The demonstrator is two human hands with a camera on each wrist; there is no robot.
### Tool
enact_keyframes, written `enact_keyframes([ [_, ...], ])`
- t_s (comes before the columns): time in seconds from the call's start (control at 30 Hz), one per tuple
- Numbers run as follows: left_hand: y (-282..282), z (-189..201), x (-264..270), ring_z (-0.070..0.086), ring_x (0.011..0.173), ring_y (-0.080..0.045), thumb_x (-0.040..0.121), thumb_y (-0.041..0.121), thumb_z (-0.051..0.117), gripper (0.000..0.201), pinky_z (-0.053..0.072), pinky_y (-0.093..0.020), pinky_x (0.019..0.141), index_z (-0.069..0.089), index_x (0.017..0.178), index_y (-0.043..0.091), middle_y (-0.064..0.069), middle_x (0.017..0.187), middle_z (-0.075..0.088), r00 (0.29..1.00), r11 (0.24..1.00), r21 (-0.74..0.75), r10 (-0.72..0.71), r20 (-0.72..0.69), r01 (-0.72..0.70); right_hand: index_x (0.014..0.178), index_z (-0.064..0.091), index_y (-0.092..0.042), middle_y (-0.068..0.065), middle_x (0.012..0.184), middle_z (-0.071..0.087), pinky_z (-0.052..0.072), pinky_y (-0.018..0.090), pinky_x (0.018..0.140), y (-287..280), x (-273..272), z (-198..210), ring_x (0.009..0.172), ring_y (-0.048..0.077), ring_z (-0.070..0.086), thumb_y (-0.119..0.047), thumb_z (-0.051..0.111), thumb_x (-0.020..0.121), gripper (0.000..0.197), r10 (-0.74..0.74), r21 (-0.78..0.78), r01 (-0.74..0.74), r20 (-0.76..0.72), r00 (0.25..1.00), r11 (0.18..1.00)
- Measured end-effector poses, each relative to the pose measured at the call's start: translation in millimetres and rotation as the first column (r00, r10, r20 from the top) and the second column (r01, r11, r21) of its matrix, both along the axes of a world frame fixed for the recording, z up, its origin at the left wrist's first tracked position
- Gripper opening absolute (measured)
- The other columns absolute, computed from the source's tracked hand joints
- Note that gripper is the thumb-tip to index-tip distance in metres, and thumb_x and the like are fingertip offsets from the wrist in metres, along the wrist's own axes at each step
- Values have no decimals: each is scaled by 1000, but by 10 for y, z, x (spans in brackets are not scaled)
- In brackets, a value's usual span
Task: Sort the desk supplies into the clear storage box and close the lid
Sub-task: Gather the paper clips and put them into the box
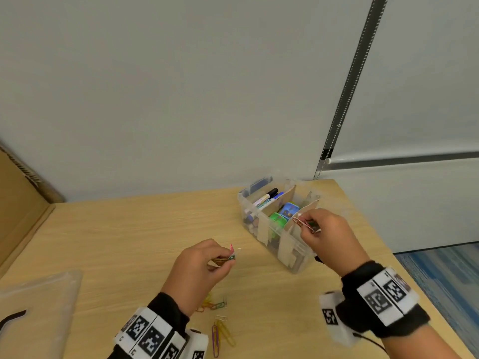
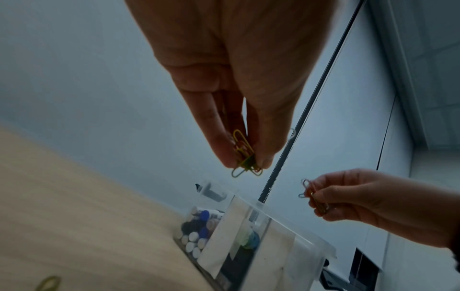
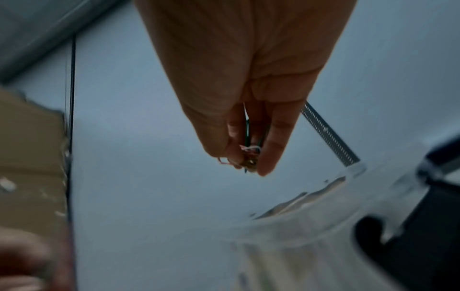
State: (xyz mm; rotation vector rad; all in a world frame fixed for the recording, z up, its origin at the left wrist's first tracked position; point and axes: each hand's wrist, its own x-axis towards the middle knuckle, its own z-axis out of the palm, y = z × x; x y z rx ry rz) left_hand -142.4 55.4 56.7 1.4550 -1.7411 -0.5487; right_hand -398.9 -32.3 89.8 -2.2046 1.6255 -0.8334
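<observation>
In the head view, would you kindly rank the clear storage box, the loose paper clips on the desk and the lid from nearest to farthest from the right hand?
From the right hand:
1. Clear storage box, directly beneath its fingers.
2. Loose paper clips, lower left, by the left wrist.
3. Lid, at the desk's far left edge.

**Open box top, clutter near my wrists**

From above, I see the clear storage box [image 1: 278, 244] standing lidless near the desk's far right corner, cardboard dividers [image 1: 281, 200] splitting it crosswise. My right hand [image 1: 328, 235] hangs over its near end. Bare desk [image 1: 134, 229] lies wide between my left hand [image 1: 199, 265] and the box. Loose paper clips [image 1: 220, 330] litter the near edge; a cardboard panel [image 1: 18, 211] walls the left.
</observation>
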Motion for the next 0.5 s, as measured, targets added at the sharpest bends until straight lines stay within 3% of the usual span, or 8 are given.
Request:
enact_keyframes([
  [0.07,-4,7,-42,65,82,-4,80,17,73,13,58,-19,66,77,92,21,13,85,67,1000,1000,3,-4,7,4,75,63,-15,5,79,64,44,30,62,-185,11,-12,73,22,58,-8,53,85,16,19,116,6,-208,978,993],
  [0.17,-14,18,-94,66,82,-4,81,17,73,13,58,-19,67,77,93,20,13,85,67,1000,1000,10,-8,12,7,58,48,-26,6,83,64,40,24,57,-411,159,-39,72,24,56,-3,45,89,39,225,391,-27,-471,853,920],
  [0.2,-13,22,-108,65,82,-4,81,17,73,13,58,-19,67,77,93,20,13,85,67,1000,1000,15,-11,16,10,66,59,-24,6,96,66,46,24,63,-473,195,-54,78,23,58,-2,45,90,36,300,463,-32,-518,801,886],
  [0.27,-10,36,-133,65,82,-4,82,17,72,13,57,-18,66,77,93,20,13,84,66,999,1000,16,-17,30,17,109,70,-18,6,122,63,52,32,87,-566,208,-67,102,24,61,-3,45,91,34,358,508,-33,-559,748,861],
  [0.3,-6,44,-145,65,81,-4,82,17,72,13,57,-18,66,77,93,20,13,84,66,999,1000,13,-19,30,18,119,66,-21,5,126,61,50,33,92,-576,181,-56,107,24,60,-3,45,91,39,342,489,-33,-560,754,872],
  [0.37,-7,77,-188,65,79,-3,82,16,72,13,57,-18,65,77,93,20,14,82,65,1000,1000,0,-16,18,16,118,66,-25,3,119,64,50,32,88,-534,46,-22,102,22,61,-9,44,93,37,210,385,-27,-442,872,923],
  [0.43,-44,130,-268,66,77,-3,82,15,72,14,57,-18,66,77,93,20,14,82,65,999,1000,-7,-30,14,30,110,67,-23,1,109,67,49,31,79,-464,-167,-90,95,19,60,-16,45,93,29,-8,128,41,-246,969,991],
  [0.5,-134,215,-411,65,75,-3,82,17,72,13,57,-18,67,76,94,22,15,83,65,998,998,-38,-54,20,54,113,64,-19,1,115,63,48,34,83,-384,-371,-246,103,20,56,-20,49,92,26,-194,-130,173,-163,968,976],
])
